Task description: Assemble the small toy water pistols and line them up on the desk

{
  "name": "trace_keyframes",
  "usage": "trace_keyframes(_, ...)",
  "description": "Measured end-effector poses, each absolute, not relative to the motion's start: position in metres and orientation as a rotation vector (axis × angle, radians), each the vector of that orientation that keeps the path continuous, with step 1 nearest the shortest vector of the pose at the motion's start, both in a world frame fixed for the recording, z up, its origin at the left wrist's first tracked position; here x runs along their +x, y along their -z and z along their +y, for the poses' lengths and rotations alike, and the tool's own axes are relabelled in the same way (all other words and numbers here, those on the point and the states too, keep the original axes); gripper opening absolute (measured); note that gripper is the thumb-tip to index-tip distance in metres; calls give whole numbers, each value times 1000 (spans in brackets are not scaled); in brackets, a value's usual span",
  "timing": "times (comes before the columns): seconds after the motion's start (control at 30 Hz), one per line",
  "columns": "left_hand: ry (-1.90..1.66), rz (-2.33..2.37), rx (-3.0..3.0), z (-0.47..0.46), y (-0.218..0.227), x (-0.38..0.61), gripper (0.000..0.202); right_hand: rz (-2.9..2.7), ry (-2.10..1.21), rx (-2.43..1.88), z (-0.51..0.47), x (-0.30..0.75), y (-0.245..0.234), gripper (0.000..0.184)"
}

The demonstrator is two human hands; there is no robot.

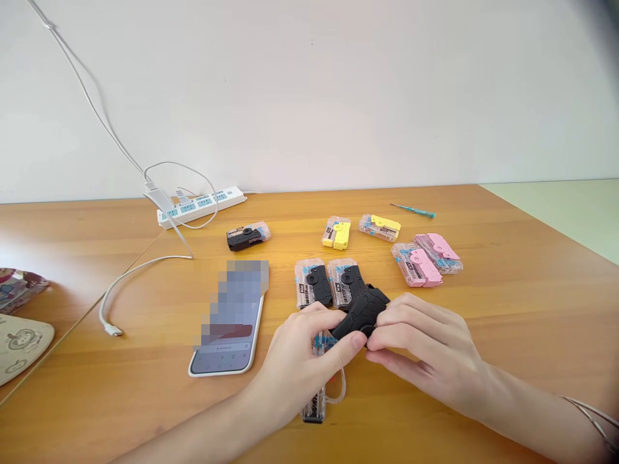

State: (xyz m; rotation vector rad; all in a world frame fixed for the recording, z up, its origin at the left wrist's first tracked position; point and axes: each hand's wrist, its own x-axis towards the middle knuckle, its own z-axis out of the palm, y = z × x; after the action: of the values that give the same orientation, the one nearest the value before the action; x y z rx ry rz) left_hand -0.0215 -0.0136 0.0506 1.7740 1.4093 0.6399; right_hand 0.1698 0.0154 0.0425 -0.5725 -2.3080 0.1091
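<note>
Left hand [302, 357] and right hand [430, 348], nearest the camera, pinch a black casing [362, 310] between fingers and thumbs, above a clear plastic assembly [314, 403] near centre. Seemingly a close-handling step; the next move calls for steady fingertips.

Forearms [527, 406] angled inward, fingers [411, 336] bent

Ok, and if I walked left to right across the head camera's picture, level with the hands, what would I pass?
Pale cartoon-printed item → loose white cable end → phone → left hand → black part held in the fingers → right hand.
</note>
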Motion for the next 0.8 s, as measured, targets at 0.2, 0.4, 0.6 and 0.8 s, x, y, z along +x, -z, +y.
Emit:
trace_keyframes(0.2, -718, 1424, 1761, -12, -53, -23, 26, -2138, -381, -643, 15, 167, -43, 10)
trace_keyframes(0.4, -840, 1424, 1839, -12, -52, -22, 23, -2098, -749, -918, 8, 161, -35, 13)
trace_keyframes(0.6, -886, 1439, 1977, -15, -49, -17, 23, -2096, -813, -1009, 1, 158, -27, 17)
trace_keyframes(0.8, -969, 1425, 2056, -17, -46, -16, 23, -2127, -832, -965, 1, 161, -21, 14)
